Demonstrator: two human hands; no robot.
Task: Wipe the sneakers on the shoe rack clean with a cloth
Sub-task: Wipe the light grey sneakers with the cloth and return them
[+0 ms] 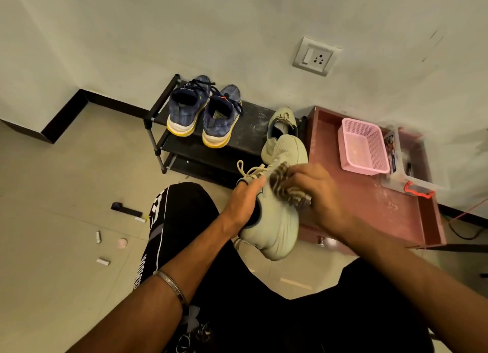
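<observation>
My left hand (244, 203) grips a pale green sneaker (274, 220) at its collar, holding it up in front of my knees. My right hand (317, 191) holds a striped brown-and-white cloth (285, 183) bunched against the sneaker's upper side. The matching pale green sneaker (281, 123) sits on the right end of the black shoe rack (253, 131). A pair of blue sneakers (204, 112) with white and yellow soles stands on the rack's top shelf at the left.
A reddish-brown low unit (375, 202) stands right of the rack, carrying a pink plastic basket (365, 146) and a clear box (412, 162). Small scraps and a black strip (126, 209) lie on the tiled floor at left. A wall socket (315, 57) is above.
</observation>
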